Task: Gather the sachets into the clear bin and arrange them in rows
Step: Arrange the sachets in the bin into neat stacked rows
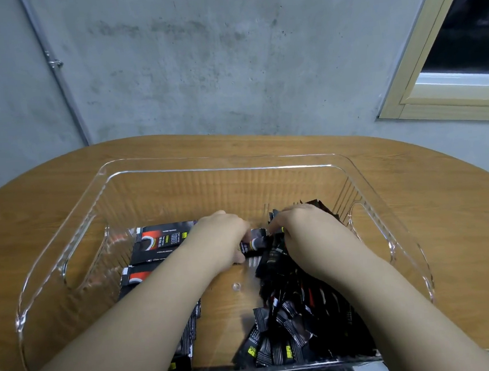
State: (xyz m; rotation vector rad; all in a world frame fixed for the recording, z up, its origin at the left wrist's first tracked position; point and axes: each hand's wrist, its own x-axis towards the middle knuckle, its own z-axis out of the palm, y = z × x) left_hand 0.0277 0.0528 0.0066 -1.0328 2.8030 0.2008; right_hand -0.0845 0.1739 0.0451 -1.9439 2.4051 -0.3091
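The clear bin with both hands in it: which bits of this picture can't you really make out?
Head view only:
- Left hand fingertips: curled under, hidden by the hand itself.
- Flat sachets at the left: partly covered by the left forearm.
- Sachet print: too small and blurred to read.
- Clear bin near wall: cut off by the bottom edge.
- Loose sachet pile: count unclear, overlapping.

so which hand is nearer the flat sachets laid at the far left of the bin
Left. The left hand sits just right of the flat sachets; the right hand is farther right, over the loose pile.
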